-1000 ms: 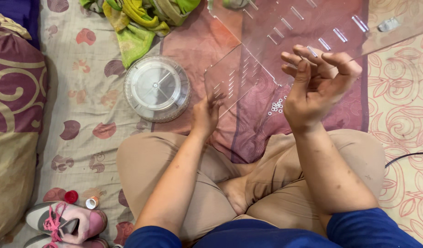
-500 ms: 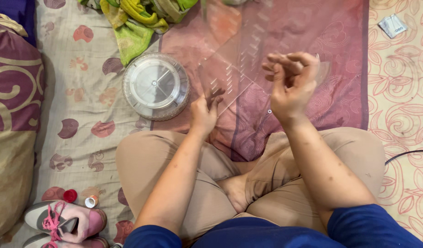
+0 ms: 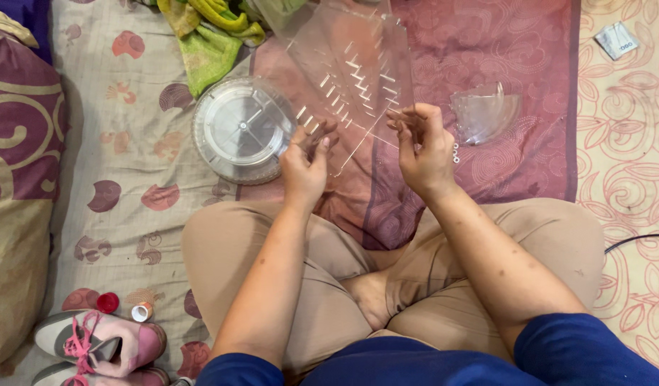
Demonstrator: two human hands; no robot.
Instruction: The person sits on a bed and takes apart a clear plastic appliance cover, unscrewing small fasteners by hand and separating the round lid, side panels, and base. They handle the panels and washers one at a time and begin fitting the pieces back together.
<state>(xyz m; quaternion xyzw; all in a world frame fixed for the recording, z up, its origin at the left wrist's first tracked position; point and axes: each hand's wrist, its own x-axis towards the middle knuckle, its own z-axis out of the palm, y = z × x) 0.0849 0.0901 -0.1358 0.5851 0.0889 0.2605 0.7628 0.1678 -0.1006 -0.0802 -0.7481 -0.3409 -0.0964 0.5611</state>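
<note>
I sit cross-legged on patterned cloth. My left hand [image 3: 306,161] pinches the near left edge of a clear plastic panel with slots [image 3: 351,68], which tilts up in front of me. My right hand [image 3: 419,146] grips the panel's near right edge, fingers curled together. A round clear plastic base [image 3: 238,129] lies on the cloth just left of my left hand. A curved clear plastic piece [image 3: 484,114] rests on the maroon cloth [image 3: 501,50] right of my right hand, with tiny white bits [image 3: 455,152] next to it.
A green and yellow cloth [image 3: 208,36] is bunched at the top. A maroon patterned cushion [image 3: 18,179] lies at the left. A pink-laced shoe [image 3: 93,343] and small red and white caps [image 3: 122,307] sit at lower left. A small white packet [image 3: 619,39] lies upper right.
My right hand came down from its raised position and took the panel's right edge. The view shifted, bringing the curved clear piece into sight.
</note>
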